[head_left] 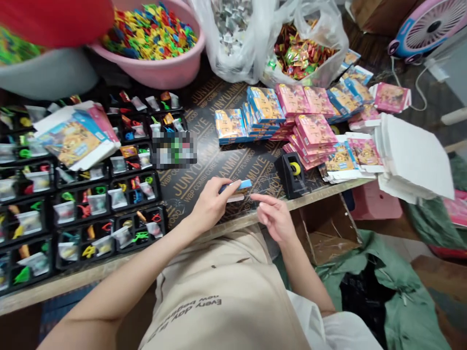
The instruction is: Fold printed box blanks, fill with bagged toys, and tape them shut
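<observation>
My left hand is closed around a small blue box near the table's front edge, its fingers over the top. A pale flap shows at the near side of the box. Just right of it, my right hand is off the box with its index finger stretched toward it and the other fingers loosely bent; nothing shows in it. A black tape dispenser with a yellow core stands beyond the right hand.
Black trays of small toys and packets fill the left, with flat cartons on top. Stacked blue boxes and pink boxes stand behind the dispenser. A pink basin and plastic bags line the back; white cartons lie right.
</observation>
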### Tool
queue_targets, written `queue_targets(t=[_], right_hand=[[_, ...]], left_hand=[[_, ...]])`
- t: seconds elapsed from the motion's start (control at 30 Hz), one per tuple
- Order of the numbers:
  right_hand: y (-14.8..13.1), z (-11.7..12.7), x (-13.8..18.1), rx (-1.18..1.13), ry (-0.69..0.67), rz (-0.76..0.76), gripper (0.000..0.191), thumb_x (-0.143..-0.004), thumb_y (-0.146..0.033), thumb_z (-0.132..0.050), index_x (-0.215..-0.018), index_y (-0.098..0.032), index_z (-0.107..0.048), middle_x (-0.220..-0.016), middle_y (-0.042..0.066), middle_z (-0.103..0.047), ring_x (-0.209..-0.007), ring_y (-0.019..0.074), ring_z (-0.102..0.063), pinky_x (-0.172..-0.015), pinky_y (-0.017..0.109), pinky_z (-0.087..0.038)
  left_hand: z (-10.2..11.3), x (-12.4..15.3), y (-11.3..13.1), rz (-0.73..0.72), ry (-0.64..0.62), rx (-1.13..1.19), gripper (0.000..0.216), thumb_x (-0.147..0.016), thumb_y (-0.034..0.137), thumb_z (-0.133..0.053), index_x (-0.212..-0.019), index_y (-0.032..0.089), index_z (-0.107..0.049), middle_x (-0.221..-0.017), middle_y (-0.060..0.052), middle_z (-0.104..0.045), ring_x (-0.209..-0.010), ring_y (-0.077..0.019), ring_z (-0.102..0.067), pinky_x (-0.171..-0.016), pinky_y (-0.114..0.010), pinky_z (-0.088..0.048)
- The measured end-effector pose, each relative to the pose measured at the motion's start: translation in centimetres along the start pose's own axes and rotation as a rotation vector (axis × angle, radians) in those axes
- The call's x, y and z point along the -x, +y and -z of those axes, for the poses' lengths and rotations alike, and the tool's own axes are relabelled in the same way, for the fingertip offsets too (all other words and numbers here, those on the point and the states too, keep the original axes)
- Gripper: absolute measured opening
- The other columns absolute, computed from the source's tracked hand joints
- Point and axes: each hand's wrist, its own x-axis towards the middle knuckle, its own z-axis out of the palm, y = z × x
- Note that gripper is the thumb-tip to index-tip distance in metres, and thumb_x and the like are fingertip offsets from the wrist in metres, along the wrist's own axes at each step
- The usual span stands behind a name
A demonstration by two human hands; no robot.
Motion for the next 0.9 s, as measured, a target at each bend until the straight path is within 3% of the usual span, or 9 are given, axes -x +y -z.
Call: queue_targets(t=[0.07,0.13,0.33,0.43,0.5,0.63,0.77,0.83,0.9], right_hand=[[-0.1,-2.4,-0.8,-0.110,-0.164,-0.096,0.032,-0.072,-0.033,-0.074,-0.099,-0.016,-0.079,-0.037,-0.009,-0.041,-0.037,0.0047,-0.023,-0.043,0.024,-0.015],[-0.1,-3.6,-1.6,-0.180,-0.228,-0.155,0.031,-0.071,-0.031,-0.073,-0.096,-0.015,-0.079,-0.034,-0.010,-0.040,-0.035,0.0042,-0.020,-0.041,0.023,-0.013],[0.2,-3.3,-2.7,-0.226,-0.241,-0.220,0.026,-0.072,-0.031,-0.069,-0.091,-0.016,-0.079,-0.033,-0.010,-0.038,-0.032,0.0048,-0.018,-0.038,0.022,-0.015],[0.6,-3.1,-2.7,-0.113,-0.210,-0.198,0.027,-0.073,-0.035,-0.067,-0.089,-0.017,-0.078,-0.034,-0.010,-0.040,-0.031,0.0056,-0.019,-0.038,0.023,-0.015],[0.6,-2.9,-2.6,0.124,-0.156,-0.113,0.025,-0.074,-0.036,-0.066,-0.087,-0.017,-0.078,-0.037,-0.008,-0.046,-0.032,0.0065,-0.025,-0.039,0.023,-0.018],[-0.9,-1.7,-2.3,0.662,0.057,0.235,0.018,-0.076,-0.035,-0.071,-0.069,-0.019,-0.073,-0.047,-0.005,-0.050,-0.044,0.0086,-0.039,-0.047,0.025,-0.030],[-2.8,-0.2,-3.7,0.655,0.290,0.504,0.029,-0.083,-0.045,-0.067,-0.070,-0.019,-0.068,-0.055,-0.003,-0.053,-0.051,0.0113,-0.046,-0.051,0.026,-0.037],[-3.3,-0.2,-5.5,0.674,0.261,0.606,0.029,-0.084,-0.047,-0.067,-0.077,-0.020,-0.070,-0.066,-0.001,-0.060,-0.060,0.0140,-0.053,-0.057,0.028,-0.043],[-3.1,-1.3,-8.1,0.766,0.115,0.679,0.028,-0.083,-0.048,-0.069,-0.088,-0.021,-0.073,-0.083,0.004,-0.067,-0.076,0.0187,-0.062,-0.068,0.033,-0.049]], left_hand=[[0.0,0.0,0.0,0.013,0.013,0.076,0.039,-0.096,0.009,-0.044,-0.133,0.021,-0.050,-0.104,-0.009,-0.064,-0.093,-0.0194,-0.059,-0.079,-0.032,-0.051],[0.1,0.1,0.0,-0.004,0.032,0.142,0.039,-0.096,0.010,-0.045,-0.134,0.021,-0.046,-0.105,-0.009,-0.064,-0.094,-0.0196,-0.059,-0.080,-0.033,-0.051],[0.8,0.4,0.2,-0.033,-0.051,0.082,0.040,-0.092,0.010,-0.042,-0.130,0.018,-0.052,-0.114,-0.015,-0.062,-0.100,-0.0233,-0.058,-0.082,-0.040,-0.051],[0.2,0.4,0.5,0.017,0.017,0.056,0.026,-0.093,0.020,-0.051,-0.117,0.019,-0.061,-0.109,-0.013,-0.064,-0.096,-0.0230,-0.059,-0.080,-0.039,-0.052],[-0.6,0.2,0.7,0.044,0.083,0.029,0.015,-0.094,0.022,-0.055,-0.104,0.019,-0.065,-0.099,-0.010,-0.067,-0.088,-0.0204,-0.059,-0.076,-0.036,-0.050],[-1.3,-0.5,1.2,0.074,0.121,0.011,0.012,-0.095,0.018,-0.054,-0.094,0.019,-0.066,-0.090,-0.008,-0.068,-0.080,-0.0180,-0.058,-0.071,-0.032,-0.047],[1.9,-0.3,0.8,-0.028,0.002,0.218,0.024,-0.092,0.009,-0.048,-0.105,0.018,-0.066,-0.094,-0.007,-0.070,-0.086,-0.0167,-0.061,-0.080,-0.032,-0.049],[4.4,0.3,0.0,-0.059,-0.139,0.323,0.029,-0.083,0.006,-0.047,-0.100,0.019,-0.067,-0.092,-0.005,-0.070,-0.091,-0.0174,-0.062,-0.097,-0.039,-0.047],[6.5,1.0,-0.9,0.003,-0.248,0.352,0.026,-0.074,0.009,-0.048,-0.086,0.020,-0.068,-0.087,-0.003,-0.069,-0.090,-0.0181,-0.063,-0.111,-0.048,-0.037]])
